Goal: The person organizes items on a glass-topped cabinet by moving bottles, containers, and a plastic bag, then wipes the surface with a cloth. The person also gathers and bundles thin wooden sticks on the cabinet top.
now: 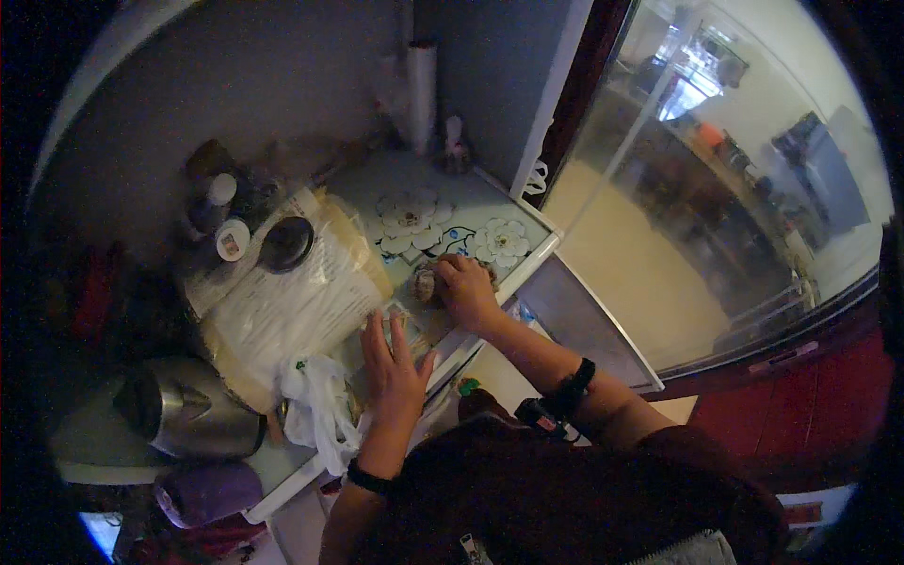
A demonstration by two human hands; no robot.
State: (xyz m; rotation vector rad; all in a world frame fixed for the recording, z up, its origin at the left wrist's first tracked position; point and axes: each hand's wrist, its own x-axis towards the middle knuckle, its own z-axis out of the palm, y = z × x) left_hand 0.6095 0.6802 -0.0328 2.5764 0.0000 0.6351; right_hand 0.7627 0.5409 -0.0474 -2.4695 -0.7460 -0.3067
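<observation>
My right hand [468, 290] is closed over a small brown, rough-looking bundle [426, 283] on the glass tabletop [471, 202], near its edge. Parts of that bundle show on both sides of my fingers, but its exact kind is unclear. My left hand [395, 369] has its fingers spread and holds nothing; it is over the table's front edge, beside a small pale, flat item [395, 313] that I cannot make out. Just left of this hand lies a crumpled white plastic bag [320, 405].
A plastic-covered printed sheet [292, 315] bears a dark round lid [286, 244]. White-capped jars [232, 241] stand behind it. A metal kettle [202, 410] and a purple rounded object [209, 492] are at the left. An open drawer [589, 315] juts out at the right, near a glass door [716, 207].
</observation>
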